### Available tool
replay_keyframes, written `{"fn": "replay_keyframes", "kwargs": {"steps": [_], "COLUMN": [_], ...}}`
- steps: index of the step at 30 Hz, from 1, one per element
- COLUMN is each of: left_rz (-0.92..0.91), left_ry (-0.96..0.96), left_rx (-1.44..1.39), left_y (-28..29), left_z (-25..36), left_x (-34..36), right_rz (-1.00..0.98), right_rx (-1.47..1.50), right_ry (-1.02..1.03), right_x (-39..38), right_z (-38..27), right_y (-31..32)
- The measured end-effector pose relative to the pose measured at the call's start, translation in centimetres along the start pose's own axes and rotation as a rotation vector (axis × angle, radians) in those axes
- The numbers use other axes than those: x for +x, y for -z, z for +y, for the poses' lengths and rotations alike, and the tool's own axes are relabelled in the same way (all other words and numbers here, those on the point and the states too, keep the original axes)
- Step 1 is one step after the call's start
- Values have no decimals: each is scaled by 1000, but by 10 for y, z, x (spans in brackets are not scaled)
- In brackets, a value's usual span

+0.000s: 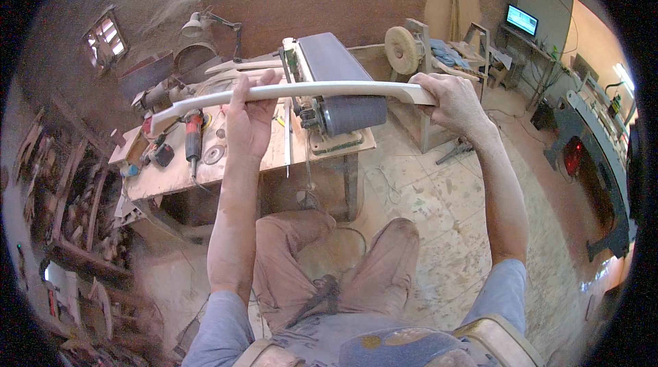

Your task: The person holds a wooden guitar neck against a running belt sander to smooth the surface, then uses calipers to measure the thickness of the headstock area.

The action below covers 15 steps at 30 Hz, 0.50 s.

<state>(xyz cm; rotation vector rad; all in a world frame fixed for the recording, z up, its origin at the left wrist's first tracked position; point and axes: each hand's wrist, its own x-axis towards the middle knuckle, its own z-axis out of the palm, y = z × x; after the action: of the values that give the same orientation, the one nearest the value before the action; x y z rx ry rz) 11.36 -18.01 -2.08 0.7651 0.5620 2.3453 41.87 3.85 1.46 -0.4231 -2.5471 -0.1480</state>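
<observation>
A long, pale, gently curved wooden strip spans the view, held up in front of a belt sander with a wide dark belt. My left hand supports the strip left of its middle, thumb and fingers around it, palm turned up. The strip's left end reaches past that hand over the bench. My right hand grips the right end from above, fingers curled round it. From this view I cannot tell whether the strip touches the belt.
The wooden bench carries an angle grinder, a cordless drill and a desk lamp. A buffing wheel stands behind right, near a screen. Cluttered shelving lines the left; a dark machine stands right.
</observation>
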Motion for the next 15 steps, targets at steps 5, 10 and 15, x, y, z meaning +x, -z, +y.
{"fn": "replay_keyframes", "kwargs": {"steps": [5,10,15], "left_rz": [-90,-127,-242], "left_ry": [-5,-31,-12], "left_rx": [-105,-117,-241], "left_y": [32,39,50], "left_z": [-13,-15,-12], "left_x": [-2,-4,9], "right_rz": [25,36,251], "right_rx": [-39,-121,-290], "right_ry": [37,85,179], "right_x": [15,18,20], "right_z": [8,12,18], "right_y": [-15,-32,-55]}}
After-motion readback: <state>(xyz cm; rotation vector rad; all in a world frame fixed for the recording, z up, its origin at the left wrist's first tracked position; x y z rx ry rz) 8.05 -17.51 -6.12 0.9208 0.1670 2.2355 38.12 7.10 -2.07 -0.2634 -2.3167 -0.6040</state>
